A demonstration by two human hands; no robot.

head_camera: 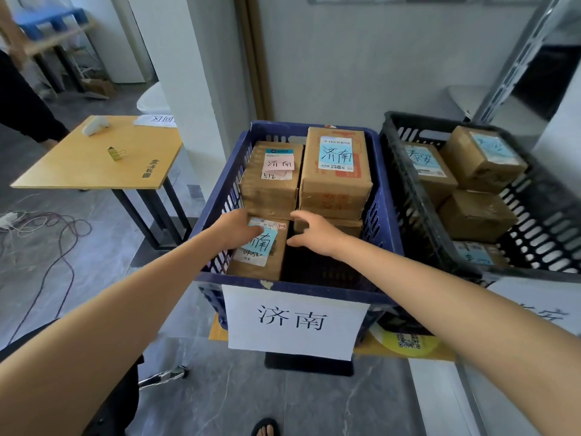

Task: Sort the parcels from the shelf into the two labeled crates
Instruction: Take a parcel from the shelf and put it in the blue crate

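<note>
Head view: two crates stand side by side on the floor; both arms reach into the blue crate point(380, 202), which bears a sheet point(295, 320) marked 济南.
Step in hand: judged to be the placing of one parcel point(261, 259) in the blue crate. Its handwritten label appears to match the sheet.
Parcel: lies flat in the near-left corner of the blue crate, label up, against the left wall. It sits lower than the two stacked parcels point(336, 171) along the far edge.
Left hand point(234, 229): rests palm down on the far end of the parcel and partly covers its label. Its fingers point(243, 221) lie close together on the top face. Whether the tips hook over the far edge cannot be told.
Right hand point(317, 236): holds nothing. Fingers spread and loosely curved, just beside the parcel's right edge, above the bare near-right corner of the crate.
Black crate point(418, 209): to the right, holds parcels with a different handwritten label.
Next move: judged to call for lifting both hands clear without shifting the parcel, then turning to the shelf, which is out of view.
</note>
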